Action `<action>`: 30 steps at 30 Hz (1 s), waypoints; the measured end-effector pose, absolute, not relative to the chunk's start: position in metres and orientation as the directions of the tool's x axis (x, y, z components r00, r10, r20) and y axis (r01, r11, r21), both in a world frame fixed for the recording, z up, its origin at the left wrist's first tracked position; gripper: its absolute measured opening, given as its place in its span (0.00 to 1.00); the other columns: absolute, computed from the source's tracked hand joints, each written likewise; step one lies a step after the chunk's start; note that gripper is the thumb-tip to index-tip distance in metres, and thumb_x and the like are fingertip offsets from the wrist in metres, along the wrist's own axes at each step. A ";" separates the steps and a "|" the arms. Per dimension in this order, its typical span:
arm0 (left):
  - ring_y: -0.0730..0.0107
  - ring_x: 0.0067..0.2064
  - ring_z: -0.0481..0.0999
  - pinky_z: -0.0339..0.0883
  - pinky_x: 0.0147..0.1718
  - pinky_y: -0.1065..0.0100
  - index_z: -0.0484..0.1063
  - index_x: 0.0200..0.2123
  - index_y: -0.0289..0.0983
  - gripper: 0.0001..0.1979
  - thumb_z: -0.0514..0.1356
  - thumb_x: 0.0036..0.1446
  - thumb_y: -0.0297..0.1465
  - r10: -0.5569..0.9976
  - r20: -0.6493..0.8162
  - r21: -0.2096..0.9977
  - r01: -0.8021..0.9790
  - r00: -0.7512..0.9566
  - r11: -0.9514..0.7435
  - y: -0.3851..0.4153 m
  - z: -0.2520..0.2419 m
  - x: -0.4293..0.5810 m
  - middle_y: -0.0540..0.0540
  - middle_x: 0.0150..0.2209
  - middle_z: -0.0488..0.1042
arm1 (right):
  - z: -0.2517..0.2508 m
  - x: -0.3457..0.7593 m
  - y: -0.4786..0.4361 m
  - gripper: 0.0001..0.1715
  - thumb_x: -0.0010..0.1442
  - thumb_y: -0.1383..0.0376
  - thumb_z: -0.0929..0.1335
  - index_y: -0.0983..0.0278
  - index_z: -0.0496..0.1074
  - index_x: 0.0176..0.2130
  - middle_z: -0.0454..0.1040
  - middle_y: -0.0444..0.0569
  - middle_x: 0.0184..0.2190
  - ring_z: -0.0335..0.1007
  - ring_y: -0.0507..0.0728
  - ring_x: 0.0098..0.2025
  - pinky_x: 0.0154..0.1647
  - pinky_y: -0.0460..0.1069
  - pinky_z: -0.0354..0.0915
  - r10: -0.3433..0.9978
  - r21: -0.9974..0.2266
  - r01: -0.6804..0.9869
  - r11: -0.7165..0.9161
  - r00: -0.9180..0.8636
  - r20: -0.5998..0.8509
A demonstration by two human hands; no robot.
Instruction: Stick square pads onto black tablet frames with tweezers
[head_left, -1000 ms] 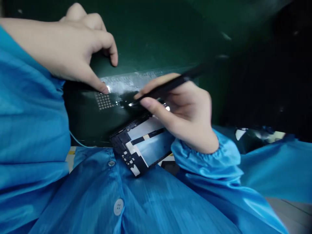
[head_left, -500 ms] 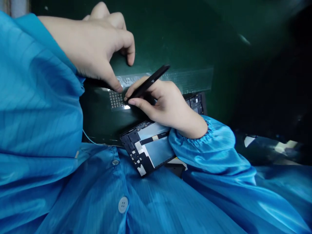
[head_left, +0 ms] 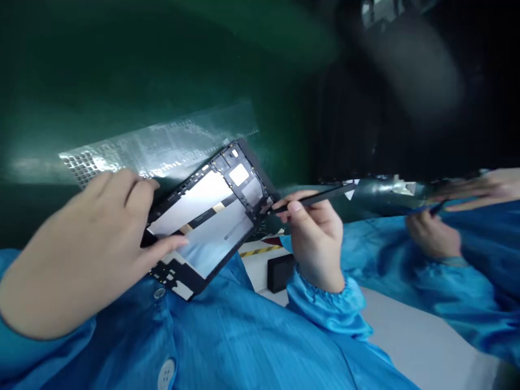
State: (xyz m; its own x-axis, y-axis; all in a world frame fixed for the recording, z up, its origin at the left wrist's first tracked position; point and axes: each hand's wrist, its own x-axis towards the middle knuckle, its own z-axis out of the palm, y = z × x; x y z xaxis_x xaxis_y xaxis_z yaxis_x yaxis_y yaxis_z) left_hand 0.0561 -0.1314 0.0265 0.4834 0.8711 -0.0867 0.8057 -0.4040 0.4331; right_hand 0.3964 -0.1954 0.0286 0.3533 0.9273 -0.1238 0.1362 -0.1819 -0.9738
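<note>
An opened tablet [head_left: 211, 233] lies tilted at the table's near edge, its inside facing up with pale panels, a dark strip and small parts. My left hand [head_left: 97, 227] grips its left end, thumb across the inner face and fingers at the far side, partly hidden. In my right hand [head_left: 317, 233] a slim black tool, apparently tweezers [head_left: 329, 194], is pinched between thumb and fingers. Its tip is at the tablet's right corner; whether it touches, or holds a small piece, I cannot tell. Behind the left fingers lies a clear strip with small grey squares [head_left: 83, 167].
The clear strip [head_left: 211, 122] runs along the dark green table [head_left: 122, 70] behind the tablet. To the right, a co-worker's hand [head_left: 434, 235] holds a dark tool. A black block [head_left: 280, 272] and yellow-black striped tape [head_left: 260, 251] show below the table edge.
My left hand has moved from the sheet of squares to the tablet and grips it. My right hand has brought the tweezers from the squares to the tablet's right corner. The view has shifted right.
</note>
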 end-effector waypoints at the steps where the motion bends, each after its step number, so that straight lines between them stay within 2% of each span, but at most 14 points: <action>1: 0.34 0.57 0.77 0.77 0.57 0.32 0.77 0.58 0.29 0.54 0.43 0.61 0.73 0.831 -0.100 0.382 0.792 0.547 -0.475 -0.141 0.024 0.059 0.31 0.50 0.74 | 0.023 0.398 -0.205 0.09 0.68 0.58 0.78 0.58 0.80 0.44 0.83 0.44 0.38 0.81 0.52 0.40 0.43 0.47 0.76 0.935 -0.972 0.169 -0.165 0.340 -0.099; 3: 0.36 0.57 0.76 0.79 0.55 0.35 0.71 0.63 0.29 0.52 0.37 0.66 0.69 0.772 -0.128 0.294 0.767 0.623 -0.570 -0.150 0.019 0.060 0.30 0.54 0.72 | 0.012 0.398 -0.216 0.07 0.71 0.59 0.76 0.57 0.79 0.46 0.83 0.45 0.40 0.82 0.54 0.45 0.48 0.49 0.78 0.955 -0.969 0.220 -0.112 0.293 -0.044; 4: 0.38 0.56 0.76 0.79 0.55 0.36 0.70 0.63 0.31 0.51 0.37 0.66 0.68 0.771 -0.141 0.294 0.770 0.621 -0.566 -0.151 0.017 0.060 0.31 0.54 0.72 | 0.007 0.396 -0.218 0.06 0.72 0.60 0.75 0.57 0.78 0.47 0.83 0.45 0.41 0.83 0.54 0.46 0.49 0.50 0.79 0.963 -0.967 0.240 -0.082 0.268 -0.015; 8: 0.43 0.53 0.76 0.79 0.52 0.38 0.70 0.56 0.39 0.46 0.41 0.63 0.72 0.800 -0.221 0.342 0.813 0.558 -0.472 -0.147 0.012 0.057 0.37 0.52 0.71 | -0.005 0.391 -0.219 0.03 0.74 0.63 0.72 0.58 0.75 0.47 0.82 0.46 0.41 0.83 0.55 0.45 0.49 0.53 0.80 0.970 -0.951 0.310 0.022 0.225 0.095; 11: 0.42 0.51 0.75 0.79 0.49 0.37 0.72 0.50 0.40 0.44 0.46 0.59 0.74 0.802 -0.239 0.370 0.815 0.548 -0.446 -0.145 0.010 0.054 0.38 0.51 0.70 | -0.007 0.392 -0.218 0.02 0.74 0.65 0.71 0.58 0.74 0.47 0.82 0.47 0.41 0.83 0.55 0.46 0.50 0.54 0.80 0.970 -0.939 0.338 0.057 0.206 0.133; 15: 0.44 0.48 0.75 0.78 0.47 0.38 0.73 0.45 0.40 0.44 0.49 0.57 0.75 0.811 -0.247 0.401 0.818 0.530 -0.413 -0.144 0.009 0.051 0.39 0.50 0.69 | -0.003 0.391 -0.218 0.06 0.74 0.69 0.70 0.58 0.75 0.48 0.81 0.47 0.42 0.82 0.55 0.47 0.51 0.54 0.79 0.969 -0.911 0.398 0.105 0.166 0.185; 20: 0.45 0.48 0.75 0.77 0.50 0.39 0.73 0.55 0.40 0.47 0.49 0.57 0.75 0.822 -0.259 0.457 0.814 0.508 -0.359 -0.144 0.012 0.055 0.39 0.49 0.71 | 0.004 0.386 -0.220 0.13 0.69 0.73 0.72 0.58 0.78 0.50 0.83 0.50 0.43 0.81 0.59 0.48 0.51 0.57 0.77 0.956 -0.781 0.595 0.189 0.072 0.286; 22: 0.41 0.51 0.76 0.77 0.52 0.39 0.72 0.61 0.40 0.48 0.50 0.59 0.74 0.842 -0.237 0.493 0.807 0.484 -0.325 -0.149 0.014 0.059 0.37 0.51 0.73 | 0.007 0.386 -0.224 0.12 0.69 0.72 0.72 0.57 0.80 0.49 0.84 0.52 0.47 0.81 0.62 0.51 0.55 0.61 0.77 0.937 -0.788 0.594 0.165 0.156 0.314; 24: 0.39 0.57 0.76 0.76 0.58 0.39 0.70 0.65 0.39 0.46 0.52 0.63 0.70 0.867 -0.188 0.514 0.798 0.462 -0.314 -0.158 0.015 0.062 0.35 0.55 0.74 | 0.009 0.388 -0.229 0.10 0.69 0.70 0.71 0.57 0.83 0.43 0.84 0.52 0.49 0.81 0.64 0.54 0.58 0.63 0.75 0.902 -0.831 0.542 0.121 0.290 0.320; 26: 0.41 0.61 0.75 0.76 0.61 0.42 0.67 0.68 0.38 0.42 0.60 0.65 0.62 0.884 -0.141 0.496 0.805 0.446 -0.327 -0.168 0.015 0.066 0.35 0.60 0.74 | 0.012 0.390 -0.233 0.10 0.66 0.68 0.71 0.57 0.82 0.35 0.83 0.51 0.45 0.82 0.64 0.51 0.53 0.61 0.76 0.884 -0.853 0.515 0.082 0.358 0.301; 28: 0.42 0.63 0.74 0.76 0.61 0.44 0.65 0.71 0.36 0.39 0.67 0.65 0.52 0.903 -0.109 0.468 0.823 0.416 -0.322 -0.176 0.014 0.069 0.35 0.63 0.74 | 0.017 0.389 -0.236 0.12 0.64 0.65 0.71 0.58 0.80 0.28 0.80 0.50 0.36 0.81 0.62 0.41 0.40 0.56 0.74 0.917 -0.862 0.506 0.034 0.327 0.229; 30: 0.43 0.64 0.73 0.75 0.62 0.46 0.63 0.72 0.36 0.38 0.69 0.65 0.44 0.917 -0.093 0.459 0.834 0.387 -0.305 -0.183 0.014 0.072 0.35 0.65 0.73 | 0.023 0.382 -0.242 0.16 0.64 0.59 0.72 0.59 0.78 0.25 0.77 0.48 0.28 0.76 0.59 0.31 0.30 0.52 0.68 0.975 -0.861 0.498 -0.106 0.221 0.008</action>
